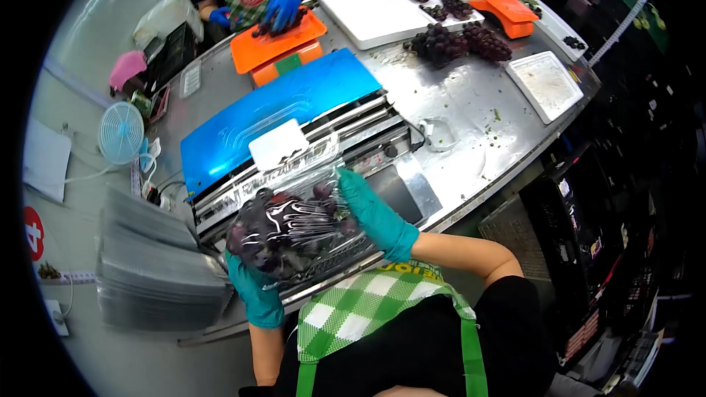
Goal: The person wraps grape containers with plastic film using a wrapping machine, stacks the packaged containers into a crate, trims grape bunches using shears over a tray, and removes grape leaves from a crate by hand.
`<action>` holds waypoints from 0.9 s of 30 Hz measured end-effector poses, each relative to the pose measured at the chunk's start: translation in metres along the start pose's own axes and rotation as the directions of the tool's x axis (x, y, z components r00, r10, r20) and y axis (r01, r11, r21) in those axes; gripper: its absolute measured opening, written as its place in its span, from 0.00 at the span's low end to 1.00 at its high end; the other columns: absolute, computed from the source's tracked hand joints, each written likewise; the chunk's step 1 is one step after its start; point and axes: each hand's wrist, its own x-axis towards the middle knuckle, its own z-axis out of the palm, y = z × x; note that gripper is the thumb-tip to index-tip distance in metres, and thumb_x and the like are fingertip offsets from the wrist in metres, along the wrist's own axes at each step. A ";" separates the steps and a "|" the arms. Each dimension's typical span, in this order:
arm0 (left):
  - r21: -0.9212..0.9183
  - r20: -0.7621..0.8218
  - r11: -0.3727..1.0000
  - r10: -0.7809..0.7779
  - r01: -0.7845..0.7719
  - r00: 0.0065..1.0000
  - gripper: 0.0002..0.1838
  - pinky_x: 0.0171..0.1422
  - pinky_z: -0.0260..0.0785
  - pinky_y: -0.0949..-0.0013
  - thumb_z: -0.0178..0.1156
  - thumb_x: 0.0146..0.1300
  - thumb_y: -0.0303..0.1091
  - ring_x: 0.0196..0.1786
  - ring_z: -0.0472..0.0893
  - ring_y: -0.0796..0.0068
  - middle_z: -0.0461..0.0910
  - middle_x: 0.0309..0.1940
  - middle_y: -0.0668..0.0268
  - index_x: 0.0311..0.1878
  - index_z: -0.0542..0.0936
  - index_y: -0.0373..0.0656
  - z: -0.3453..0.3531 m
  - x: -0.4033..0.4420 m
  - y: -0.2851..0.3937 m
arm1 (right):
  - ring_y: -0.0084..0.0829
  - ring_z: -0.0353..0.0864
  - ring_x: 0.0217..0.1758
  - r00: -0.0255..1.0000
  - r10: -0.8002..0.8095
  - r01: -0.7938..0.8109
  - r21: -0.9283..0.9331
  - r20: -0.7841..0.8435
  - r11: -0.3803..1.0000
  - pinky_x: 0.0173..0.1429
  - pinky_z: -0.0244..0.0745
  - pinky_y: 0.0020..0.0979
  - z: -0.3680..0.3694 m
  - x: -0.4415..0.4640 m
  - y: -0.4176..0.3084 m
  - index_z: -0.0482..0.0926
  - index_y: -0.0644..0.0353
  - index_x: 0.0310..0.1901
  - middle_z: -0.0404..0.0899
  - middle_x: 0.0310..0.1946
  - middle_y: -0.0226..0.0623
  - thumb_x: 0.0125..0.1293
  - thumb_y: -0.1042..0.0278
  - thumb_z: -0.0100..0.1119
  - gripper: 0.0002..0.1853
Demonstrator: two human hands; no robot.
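Dark grapes under shiny clear film form a pack (290,231) at the front of a wrapping machine with a blue cover (279,114). At the pack's left end is my left hand (254,290) in a green glove, its fingers partly hidden beneath the pack. My right hand (373,213), gloved the same way, pinches the film at the pack's upper right corner. Above the pack, a white label or card (278,145) lies on the machine. A dark flat plate (397,195) is right of my right hand.
Across the metal table (471,125), a co-worker's blue-gloved hand (287,6) touches grapes on an orange scale (276,48). Grape bunches (456,44), white trays (544,84) and a second orange scale (507,13) stand farther right. Stacked clear trays (154,265) are at left.
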 end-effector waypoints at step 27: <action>0.795 0.590 0.122 0.073 -0.594 0.804 0.08 0.34 0.68 0.64 0.49 0.49 0.19 0.30 0.76 0.57 0.76 0.27 0.54 0.32 0.76 0.38 -0.014 0.033 0.004 | 0.53 0.75 0.29 0.775 0.603 -0.525 -0.338 0.188 0.781 0.34 0.71 0.42 0.000 0.019 -0.003 0.58 0.77 0.54 0.74 0.26 0.56 0.58 0.41 0.50 0.40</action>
